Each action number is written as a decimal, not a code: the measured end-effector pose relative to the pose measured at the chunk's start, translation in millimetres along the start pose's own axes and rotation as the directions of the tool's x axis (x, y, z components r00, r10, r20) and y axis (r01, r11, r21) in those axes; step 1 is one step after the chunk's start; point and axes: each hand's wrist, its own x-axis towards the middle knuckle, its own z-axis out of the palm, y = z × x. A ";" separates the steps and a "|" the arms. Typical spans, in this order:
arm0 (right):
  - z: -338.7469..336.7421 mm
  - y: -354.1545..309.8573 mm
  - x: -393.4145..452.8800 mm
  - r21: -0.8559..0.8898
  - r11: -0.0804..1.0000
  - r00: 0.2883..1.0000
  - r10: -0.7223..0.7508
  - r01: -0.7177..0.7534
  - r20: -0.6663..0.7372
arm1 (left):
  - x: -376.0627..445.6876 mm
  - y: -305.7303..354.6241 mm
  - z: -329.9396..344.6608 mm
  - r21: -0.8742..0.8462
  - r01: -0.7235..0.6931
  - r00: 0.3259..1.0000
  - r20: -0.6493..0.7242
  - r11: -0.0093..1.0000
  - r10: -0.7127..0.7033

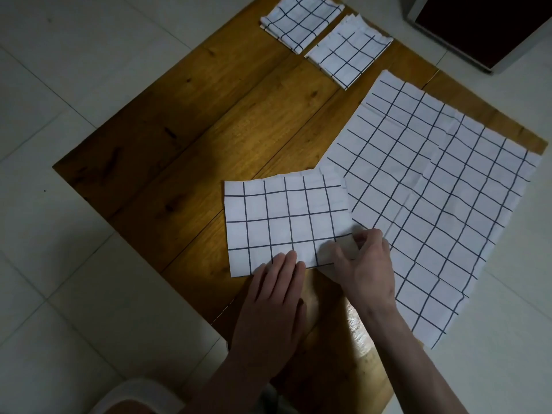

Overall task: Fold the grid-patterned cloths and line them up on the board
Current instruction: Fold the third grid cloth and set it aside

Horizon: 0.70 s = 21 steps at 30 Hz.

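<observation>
A folded white cloth with a dark grid [283,216] lies on the wooden board [185,127] just in front of me. My left hand [276,291] rests flat on its near edge with straight fingers. My right hand [363,264] pinches the cloth's near right corner, which is lifted a little. An unfolded grid cloth [433,186] lies spread flat on the right, overhanging the board's right edge. Two folded grid cloths sit at the far end, one [301,20] beside the other [349,52].
The board lies on a pale tiled floor [74,70]. A dark cabinet with a light frame [490,28] stands at the far right. A white stool edge [131,395] shows at the bottom.
</observation>
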 end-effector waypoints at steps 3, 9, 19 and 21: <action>-3.3 2.9 -5.2 0.111 0.993 0.999 -0.041 0.043 -0.023 | -4.5 5.4 -0.1 0.002 0.005 1.000 0.000 1.000 -0.005; -2.1 2.2 -13.4 0.448 0.894 0.999 0.026 -0.015 -0.019 | -7.4 11.6 -2.3 -0.020 0.017 1.000 0.024 1.000 -0.017; -13.5 19.1 -29.2 0.545 0.838 0.990 0.096 -0.027 -0.098 | 11.3 14.8 -8.1 -0.128 0.109 0.988 -0.091 0.986 -0.121; -15.7 21.1 -33.6 0.542 0.840 0.985 0.111 -0.023 -0.131 | 15.8 8.4 -8.1 -0.098 0.119 0.986 -0.106 0.988 -0.129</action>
